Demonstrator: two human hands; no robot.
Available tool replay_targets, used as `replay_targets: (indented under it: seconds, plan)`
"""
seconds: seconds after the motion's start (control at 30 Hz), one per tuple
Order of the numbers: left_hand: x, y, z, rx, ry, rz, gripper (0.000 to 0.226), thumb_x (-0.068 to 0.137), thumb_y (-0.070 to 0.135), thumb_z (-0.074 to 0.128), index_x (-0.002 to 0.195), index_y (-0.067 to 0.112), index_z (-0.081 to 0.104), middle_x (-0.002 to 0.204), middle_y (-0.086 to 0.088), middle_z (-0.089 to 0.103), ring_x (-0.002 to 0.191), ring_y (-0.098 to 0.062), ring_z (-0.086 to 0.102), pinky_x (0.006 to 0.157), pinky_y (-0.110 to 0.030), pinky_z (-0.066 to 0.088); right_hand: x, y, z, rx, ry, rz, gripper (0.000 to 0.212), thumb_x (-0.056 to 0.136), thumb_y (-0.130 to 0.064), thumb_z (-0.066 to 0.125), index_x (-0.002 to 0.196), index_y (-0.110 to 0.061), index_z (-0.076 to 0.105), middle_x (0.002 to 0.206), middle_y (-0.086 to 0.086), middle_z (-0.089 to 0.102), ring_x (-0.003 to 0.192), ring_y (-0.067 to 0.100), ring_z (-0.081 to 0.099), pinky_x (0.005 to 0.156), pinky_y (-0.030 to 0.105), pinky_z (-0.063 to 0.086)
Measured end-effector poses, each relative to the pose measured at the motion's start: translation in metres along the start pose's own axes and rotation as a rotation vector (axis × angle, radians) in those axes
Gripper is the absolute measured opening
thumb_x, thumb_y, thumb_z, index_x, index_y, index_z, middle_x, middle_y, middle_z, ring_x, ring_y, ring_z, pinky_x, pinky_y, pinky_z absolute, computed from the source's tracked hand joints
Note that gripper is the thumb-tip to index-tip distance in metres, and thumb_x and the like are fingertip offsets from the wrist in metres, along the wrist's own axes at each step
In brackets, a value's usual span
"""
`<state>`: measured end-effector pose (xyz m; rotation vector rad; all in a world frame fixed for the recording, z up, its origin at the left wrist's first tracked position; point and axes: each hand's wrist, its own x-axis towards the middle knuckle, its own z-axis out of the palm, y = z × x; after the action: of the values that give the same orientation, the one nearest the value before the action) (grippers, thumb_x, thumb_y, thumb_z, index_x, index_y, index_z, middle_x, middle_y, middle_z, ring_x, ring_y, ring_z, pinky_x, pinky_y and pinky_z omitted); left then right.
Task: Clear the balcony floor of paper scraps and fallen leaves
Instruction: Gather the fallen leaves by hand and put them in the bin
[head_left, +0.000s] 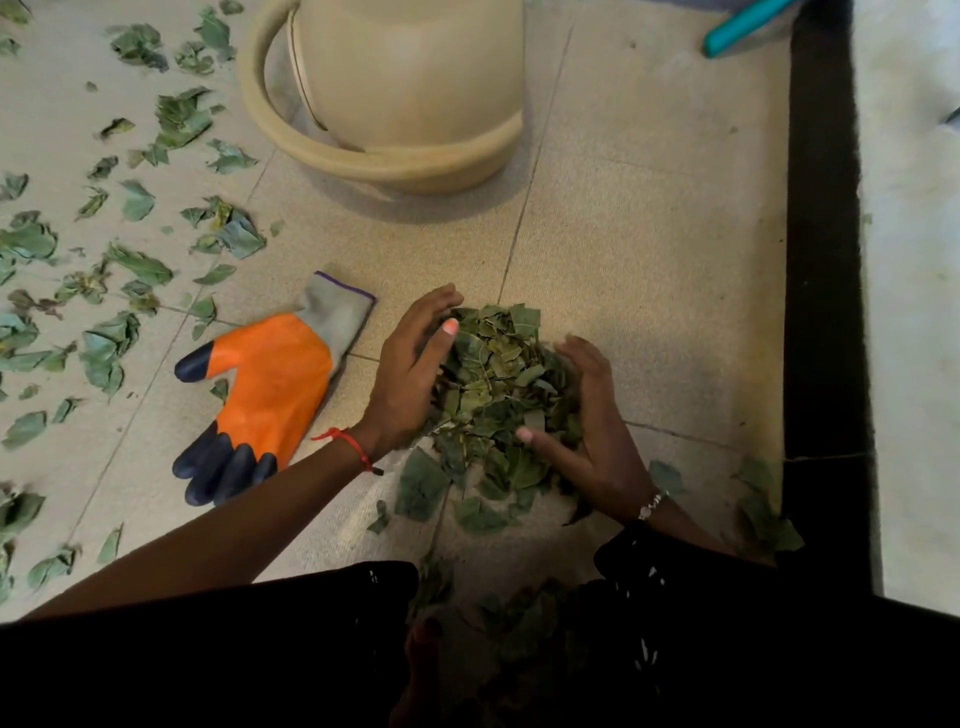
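A heap of dry green leaves (498, 384) is lying on the beige tiled balcony floor (649, 234), on the near side of the large beige plastic bucket (415, 78), and it is cupped from both sides. The grip of the left hand (410, 374) is half closed: the fingers are curved against one flank of the heap and the thumb is laid on top. The grip of the right hand (597, 441) is likewise half closed round the opposite flank, with the thumb pressed onto the leaves. Nothing else is held in either grip.

The step in hand is judged to be the gathering of this heap for lifting. It would be done best if the palms were kept low, so that the finger edges are run along the tile and brought together beneath the leaves. Steady, moderate pressure is advised, since dry leaves are likely to spring apart when held slackly and to crumble when crushed. A few flat loose leaves (421, 486) at the edge of the heap farthest from the bucket should be drawn in first.

Whether the bucket's mouth faces up cannot be told. An orange rubber-coated work glove with dark fingertips (270, 384) is lying unworn near and left of the bucket, and many scattered green leaves (135, 270) remain to the bucket's left. No paper scraps can be made out
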<state>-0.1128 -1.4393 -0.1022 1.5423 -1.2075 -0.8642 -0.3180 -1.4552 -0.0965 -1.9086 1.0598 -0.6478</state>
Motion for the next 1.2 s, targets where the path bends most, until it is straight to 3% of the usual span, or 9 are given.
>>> replay_targets:
  seconds: [0.07, 0.17, 0.27, 0.37, 0.47, 0.63, 0.83, 1.07, 1.2]
  plan:
    - [0.005, -0.004, -0.003, 0.026, -0.048, -0.031, 0.046, 0.093, 0.035, 0.041, 0.132, 0.011, 0.05, 0.142, -0.001, 0.044, 0.13, 0.0, 0.038, 0.104, -0.008, 0.029, -0.007, 0.005, 0.005, -0.138, 0.046, 0.036, 0.082, 0.076, -0.063, 0.05, 0.142, -0.021, 0.024, 0.15, 0.004, 0.019, 0.139, 0.01, 0.02, 0.109, 0.028, 0.028]
    - [0.001, -0.007, 0.005, 0.122, -0.069, -0.051, 0.062, 0.087, 0.051, 0.037, 0.137, 0.015, 0.046, 0.145, -0.001, 0.043, 0.136, -0.011, 0.034, 0.113, -0.027, 0.027, 0.003, 0.0, 0.018, -0.17, 0.14, 0.102, 0.075, 0.082, -0.064, 0.041, 0.142, -0.021, 0.028, 0.152, 0.007, 0.02, 0.14, 0.021, 0.023, 0.107, 0.047, 0.035]
    - [-0.011, -0.002, 0.028, 0.185, -0.033, -0.007, 0.062, 0.088, 0.051, 0.031, 0.134, 0.013, 0.049, 0.14, -0.003, 0.047, 0.133, -0.013, 0.037, 0.113, -0.033, 0.027, 0.021, -0.006, 0.033, -0.122, 0.205, 0.121, 0.067, 0.086, -0.061, 0.035, 0.141, -0.022, 0.035, 0.15, 0.006, 0.027, 0.138, 0.02, 0.029, 0.105, 0.049, 0.038]
    - [-0.015, 0.006, 0.05, -0.028, 0.043, -0.05, 0.05, 0.092, 0.044, 0.029, 0.124, 0.015, 0.054, 0.128, -0.003, 0.056, 0.122, -0.014, 0.049, 0.108, -0.034, 0.036, 0.034, -0.013, 0.046, 0.047, 0.255, 0.109, 0.056, 0.09, -0.049, 0.035, 0.134, -0.016, 0.046, 0.141, 0.004, 0.043, 0.131, 0.015, 0.039, 0.106, 0.041, 0.039]
    - [-0.01, 0.018, 0.063, -0.251, 0.121, -0.117, 0.039, 0.094, 0.036, 0.035, 0.117, 0.012, 0.055, 0.116, -0.005, 0.06, 0.109, -0.014, 0.057, 0.096, -0.029, 0.045, 0.044, -0.027, 0.056, 0.328, 0.371, 0.119, 0.041, 0.089, -0.037, 0.039, 0.117, -0.013, 0.056, 0.118, 0.004, 0.058, 0.11, 0.011, 0.054, 0.094, 0.024, 0.045]
    - [-0.001, 0.025, 0.061, -0.619, 0.251, -0.271, 0.028, 0.088, 0.029, 0.044, 0.1, 0.007, 0.057, 0.098, -0.009, 0.06, 0.095, -0.018, 0.057, 0.086, -0.028, 0.047, 0.063, -0.048, 0.064, 0.77, 0.549, 0.375, 0.009, 0.086, -0.017, 0.057, 0.089, -0.013, 0.064, 0.091, 0.007, 0.065, 0.088, 0.015, 0.061, 0.078, 0.024, 0.049]
    - [0.008, 0.035, 0.049, -1.036, 0.253, -0.492, 0.029, 0.099, 0.018, 0.036, 0.084, 0.01, 0.059, 0.074, 0.0, 0.067, 0.07, -0.01, 0.064, 0.067, -0.02, 0.053, 0.071, -0.065, 0.061, 1.014, 0.591, 0.543, 0.02, 0.086, -0.005, 0.06, 0.07, -0.011, 0.07, 0.069, 0.005, 0.068, 0.073, 0.02, 0.064, 0.068, 0.027, 0.053]
    - [0.015, 0.045, 0.048, -1.033, 0.308, -0.495, 0.016, 0.094, 0.008, 0.042, 0.083, 0.011, 0.053, 0.08, -0.006, 0.056, 0.076, -0.019, 0.056, 0.073, -0.029, 0.046, 0.078, -0.07, 0.053, 0.968, 0.632, 0.529, 0.013, 0.083, -0.001, 0.064, 0.084, -0.014, 0.066, 0.073, 0.004, 0.064, 0.069, 0.013, 0.062, 0.063, 0.023, 0.051]
    - [0.018, 0.047, 0.048, -0.99, 0.312, -0.489, 0.02, 0.094, 0.005, 0.042, 0.1, 0.018, 0.056, 0.083, -0.008, 0.059, 0.075, -0.018, 0.059, 0.068, -0.028, 0.048, 0.082, -0.067, 0.054, 1.0, 0.632, 0.591, 0.01, 0.084, -0.003, 0.063, 0.089, -0.007, 0.071, 0.095, 0.017, 0.069, 0.09, 0.026, 0.067, 0.079, 0.031, 0.055]
